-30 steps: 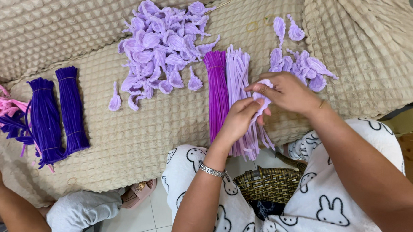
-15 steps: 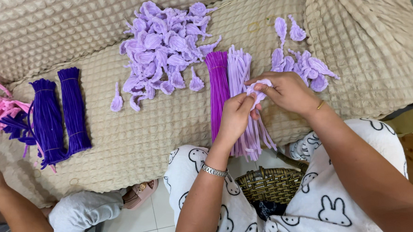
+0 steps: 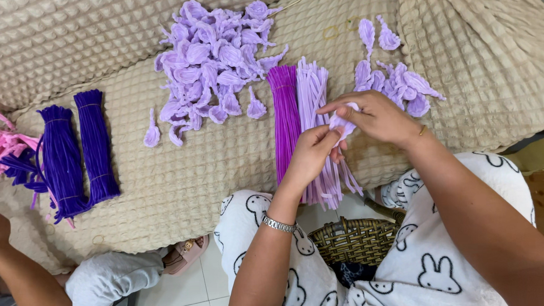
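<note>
Both my hands meet over a bundle of pale lilac pipe cleaners (image 3: pixel 313 97) on a beige quilted cover. My left hand (image 3: pixel 308 158) and my right hand (image 3: pixel 376 116) pinch one pale lilac pipe cleaner piece (image 3: pixel 343 123) between their fingertips, bent into a small leaf-like shape. A bundle of magenta pipe cleaners (image 3: pixel 286 119) lies just left of the lilac bundle. A large heap of finished lilac petals (image 3: pixel 211 61) lies at the back centre, and a smaller group of lilac petals (image 3: pixel 393 76) sits behind my right hand.
Two dark purple pipe cleaner bundles (image 3: pixel 76 154) and pink pipe cleaners (image 3: pixel 0 144) lie at the left. Another person's arm (image 3: pixel 17 276) and grey-clad leg are at the lower left. A woven basket (image 3: pixel 353 240) stands between my knees.
My hands have kept working the lilac piece in place, with the fingers shifting slightly. Nothing else has moved.
</note>
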